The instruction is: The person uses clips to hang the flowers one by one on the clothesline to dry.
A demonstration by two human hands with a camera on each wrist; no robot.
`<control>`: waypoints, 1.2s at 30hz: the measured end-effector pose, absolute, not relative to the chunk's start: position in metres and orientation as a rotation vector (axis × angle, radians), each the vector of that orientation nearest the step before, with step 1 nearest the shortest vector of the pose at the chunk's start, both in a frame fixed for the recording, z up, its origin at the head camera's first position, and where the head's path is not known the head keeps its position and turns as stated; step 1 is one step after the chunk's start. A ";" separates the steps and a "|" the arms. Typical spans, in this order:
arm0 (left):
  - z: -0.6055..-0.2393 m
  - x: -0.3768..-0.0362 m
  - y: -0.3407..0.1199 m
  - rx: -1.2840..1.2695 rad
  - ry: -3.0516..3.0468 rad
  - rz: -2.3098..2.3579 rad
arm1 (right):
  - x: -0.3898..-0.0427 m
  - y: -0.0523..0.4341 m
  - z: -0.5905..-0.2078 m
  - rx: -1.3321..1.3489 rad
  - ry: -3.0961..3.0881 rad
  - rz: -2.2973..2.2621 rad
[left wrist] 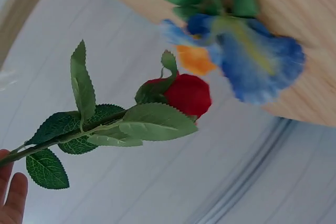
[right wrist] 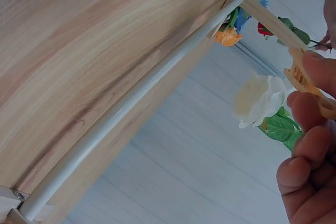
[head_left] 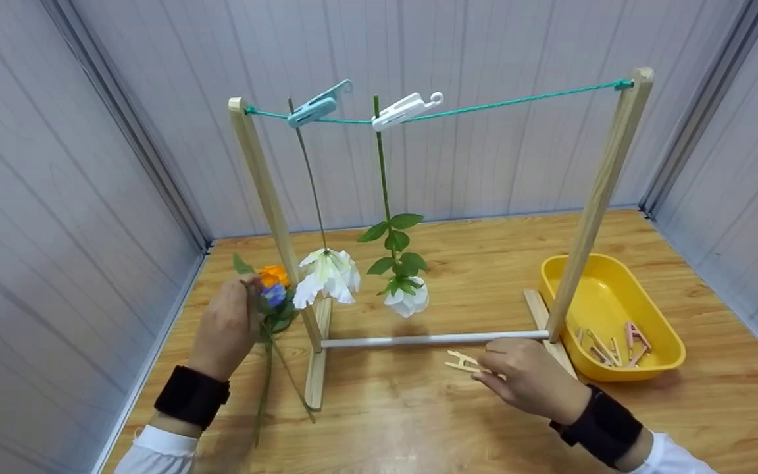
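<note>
My left hand [head_left: 224, 329] holds a red rose [left wrist: 189, 95] by its leafy stem, over the left side of the table; in the head view the hand mostly hides this rose. Beyond it lie an orange flower [head_left: 274, 275] and a blue flower [left wrist: 252, 59]. Near the rack's white bar, my right hand [head_left: 530, 378] pinches a pale yellow clothespin [head_left: 463, 362] between thumb and fingers. A ruffled white flower [head_left: 328, 276] hangs upside down from a blue clothespin [head_left: 313, 110], and a white rose [head_left: 408, 297] hangs likewise from a white clothespin [head_left: 400, 112].
A green cord [head_left: 517, 101] runs between the posts of a wooden rack [head_left: 599, 191], which has a white bar [head_left: 418, 340] low down. At the right, a yellow basin [head_left: 672, 342] contains several clothespins [head_left: 606, 349]. Pale panel walls surround the wooden table [head_left: 418, 421].
</note>
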State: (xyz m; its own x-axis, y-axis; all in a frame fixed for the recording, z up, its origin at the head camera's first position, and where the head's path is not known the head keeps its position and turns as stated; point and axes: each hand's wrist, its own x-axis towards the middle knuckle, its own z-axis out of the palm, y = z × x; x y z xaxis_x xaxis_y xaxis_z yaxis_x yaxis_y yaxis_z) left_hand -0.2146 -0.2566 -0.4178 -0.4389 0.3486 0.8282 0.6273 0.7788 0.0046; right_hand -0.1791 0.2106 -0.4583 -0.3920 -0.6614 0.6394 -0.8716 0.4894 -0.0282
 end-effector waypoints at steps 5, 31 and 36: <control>-0.395 -0.206 -0.236 -0.707 -2.045 -0.544 | -0.180 0.211 -0.455 1.235 -2.186 0.504; -0.370 -0.172 -0.147 -0.675 -2.054 -1.427 | -0.190 0.228 -0.437 1.191 -2.152 0.555; -0.369 -0.167 -0.133 -0.670 -2.079 -1.617 | -0.196 0.233 -0.431 1.164 -2.134 0.533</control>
